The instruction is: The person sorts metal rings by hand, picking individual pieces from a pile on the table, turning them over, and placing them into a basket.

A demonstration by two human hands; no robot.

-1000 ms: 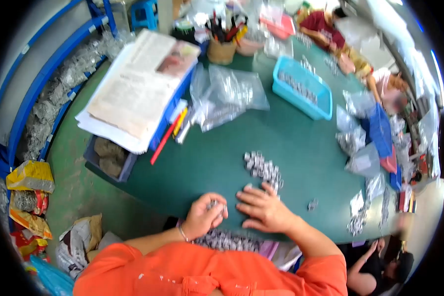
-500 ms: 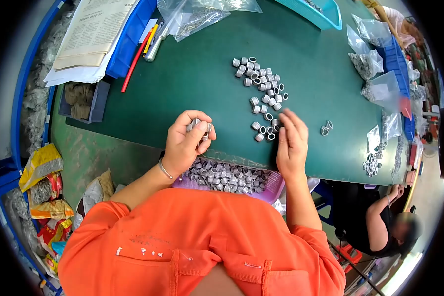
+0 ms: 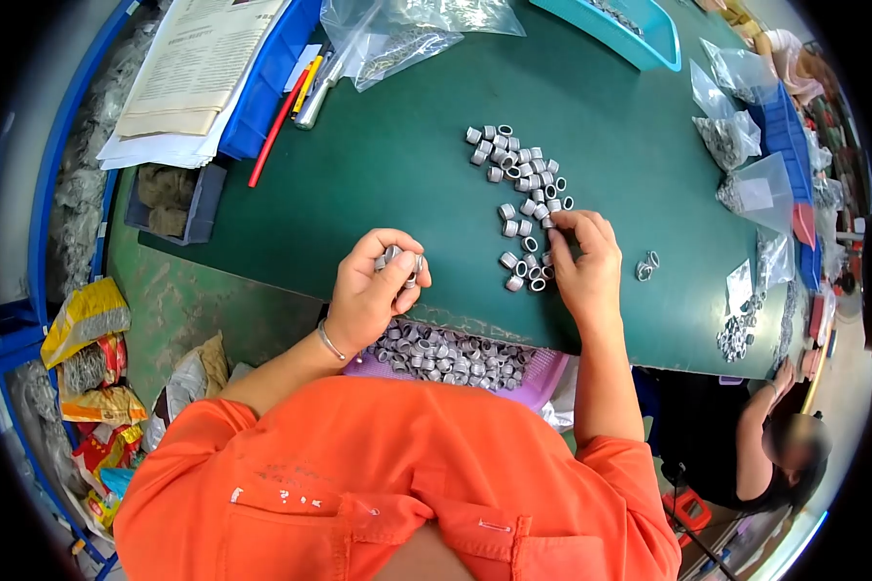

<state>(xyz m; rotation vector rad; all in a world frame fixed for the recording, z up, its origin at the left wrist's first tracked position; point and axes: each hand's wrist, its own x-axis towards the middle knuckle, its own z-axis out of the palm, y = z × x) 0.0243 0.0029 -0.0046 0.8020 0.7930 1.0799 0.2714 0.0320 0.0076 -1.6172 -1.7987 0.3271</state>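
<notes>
Several short grey metal rings (image 3: 391, 254) sit in my left hand (image 3: 373, 286), whose fingers are curled around them above the table's near edge. My right hand (image 3: 588, 266) reaches to the right side of a loose group of metal rings (image 3: 523, 169) on the green table. Its thumb and fingertips close on one metal ring (image 3: 548, 222) at the edge of that group; the fingers partly hide it. Below the table edge, in front of my body, a purple basket (image 3: 546, 373) holds many more of these rings.
Two or so loose rings (image 3: 646, 265) lie apart on the right. A red pen (image 3: 279, 129), a blue tray (image 3: 262, 87) with papers and clear bags (image 3: 407, 44) occupy the far left. A turquoise basket (image 3: 664, 44) stands at the back. Another person (image 3: 746, 436) sits at the right.
My right hand has gone from stretched fingers beside the rings to a pinch at the group's right edge. The left hand keeps its rings. The whole view has shifted slightly.
</notes>
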